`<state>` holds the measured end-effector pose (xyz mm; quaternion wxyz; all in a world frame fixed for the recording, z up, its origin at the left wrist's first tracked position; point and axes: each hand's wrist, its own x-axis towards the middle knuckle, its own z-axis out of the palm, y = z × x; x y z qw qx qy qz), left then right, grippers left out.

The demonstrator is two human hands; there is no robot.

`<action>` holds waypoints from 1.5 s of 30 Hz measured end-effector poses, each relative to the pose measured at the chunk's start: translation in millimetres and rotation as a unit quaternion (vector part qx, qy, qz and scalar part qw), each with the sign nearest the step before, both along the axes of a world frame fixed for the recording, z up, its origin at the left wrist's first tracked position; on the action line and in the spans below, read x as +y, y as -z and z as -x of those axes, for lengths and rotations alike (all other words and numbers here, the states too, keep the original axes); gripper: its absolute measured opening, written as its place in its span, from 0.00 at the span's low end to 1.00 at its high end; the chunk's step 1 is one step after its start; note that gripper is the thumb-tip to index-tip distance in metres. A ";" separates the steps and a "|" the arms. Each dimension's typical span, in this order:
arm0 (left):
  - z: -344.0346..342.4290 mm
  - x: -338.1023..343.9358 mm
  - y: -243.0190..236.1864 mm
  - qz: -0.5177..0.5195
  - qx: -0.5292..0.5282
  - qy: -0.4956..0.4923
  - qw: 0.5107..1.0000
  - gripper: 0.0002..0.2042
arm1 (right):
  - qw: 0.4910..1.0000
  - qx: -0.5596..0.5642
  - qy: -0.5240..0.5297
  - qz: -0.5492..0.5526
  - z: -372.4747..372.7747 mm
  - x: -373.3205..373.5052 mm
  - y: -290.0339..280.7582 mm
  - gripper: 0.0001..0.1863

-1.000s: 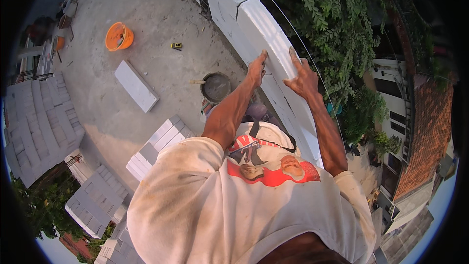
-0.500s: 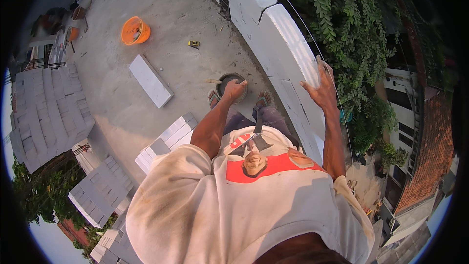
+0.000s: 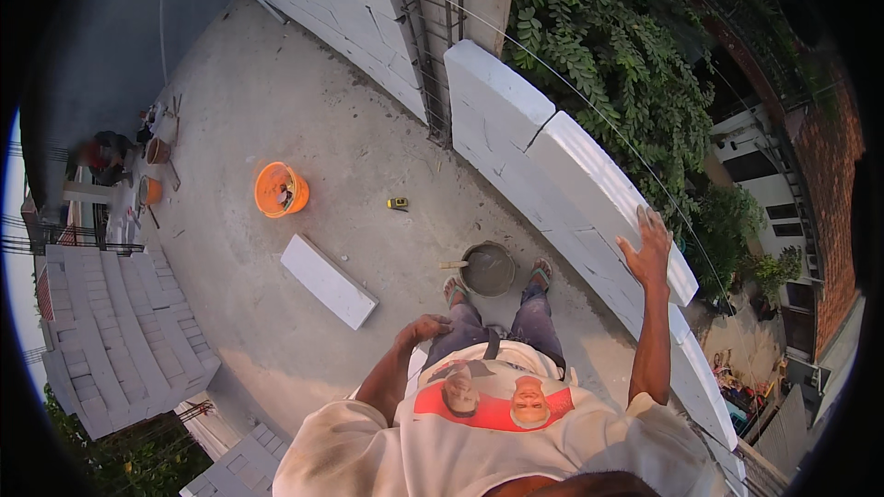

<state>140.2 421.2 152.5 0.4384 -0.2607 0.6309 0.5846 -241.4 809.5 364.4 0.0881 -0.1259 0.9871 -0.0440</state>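
Note:
My right hand [image 3: 650,247] lies with its fingers spread on the top edge of a white block [image 3: 589,166] in the low wall. My left hand [image 3: 427,328] hangs beside my left thigh, fingers curled, with nothing seen in it. On the floor by my feet is a dark round bucket [image 3: 489,269] of grey mortar. A wooden handle [image 3: 453,265] juts over its left rim. Left of my legs, a long white block [image 3: 329,280] lies flat on the concrete.
An orange bucket [image 3: 281,190] and a yellow-black tape measure [image 3: 397,203] sit farther off. Stacked blocks [image 3: 120,340] stand at left. Upright rebar [image 3: 433,55] rises beside the wall. A thin string [image 3: 589,101] runs along it; trees and a lower yard lie beyond.
My left hand has drawn back from over the mortar bucket to beside my thigh. My right hand remains on the wall block. The view has shifted, showing more of the far wall.

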 end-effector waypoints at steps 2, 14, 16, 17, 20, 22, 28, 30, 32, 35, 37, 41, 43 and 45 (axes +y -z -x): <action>-2.9 -33.1 -6.6 -0.016 -0.037 0.055 0.998 0.29 | 0.996 0.050 -0.007 0.068 -22.5 -5.4 1.0 0.41; 20.5 -25.0 -13.1 -0.036 -0.160 0.109 0.980 0.45 | 0.915 -0.326 0.229 0.063 -317.1 23.7 149.0 0.20; 36.2 -17.7 -14.0 -0.031 -0.126 0.150 0.980 0.38 | 0.878 -0.388 0.268 0.084 -346.9 19.6 146.6 0.22; 27.7 -28.4 1.3 -0.030 -0.118 0.169 0.978 0.37 | 0.862 -0.417 0.266 0.110 -362.9 12.8 147.0 0.23; 60.2 -28.3 -15.4 0.032 -0.088 0.231 0.969 0.31 | 0.810 -0.456 0.300 0.216 -382.5 11.6 151.9 0.27; 73.0 -33.7 -11.0 0.027 -0.070 0.310 0.948 0.30 | 0.762 -0.470 0.326 0.303 -386.1 9.9 149.1 0.30; 142.6 -12.7 -31.5 0.075 -0.089 0.374 0.920 0.42 | 0.563 -0.446 0.421 0.555 -354.0 16.6 133.0 0.38; 149.5 -3.6 -47.5 0.091 -0.074 0.382 0.917 0.44 | 0.693 -0.411 0.398 0.438 -328.3 30.4 103.4 0.43; 158.4 1.3 -31.1 0.082 -0.027 0.422 0.902 0.46 | 0.641 -0.323 0.468 0.516 -333.5 39.3 103.5 0.35; 149.3 -22.0 45.2 0.033 0.022 0.515 0.856 0.48 | 0.625 -0.211 0.515 0.548 -374.5 33.3 161.3 0.34; 149.5 -29.4 59.8 0.017 -0.014 0.563 0.826 0.48 | 0.606 -0.210 0.591 0.489 -406.0 3.5 195.1 0.35; 144.1 -40.1 45.5 0.074 -0.052 0.678 0.729 0.49 | 0.653 -0.182 0.634 0.371 -483.0 -92.1 257.2 0.37; 133.4 -54.9 54.8 0.119 -0.005 0.718 0.686 0.52 | 0.492 -0.264 0.714 0.423 -490.3 -133.7 256.7 0.30; 129.0 -54.1 56.2 0.166 0.002 0.725 0.668 0.54 | 0.460 -0.348 0.706 0.411 -494.7 -152.6 290.7 0.27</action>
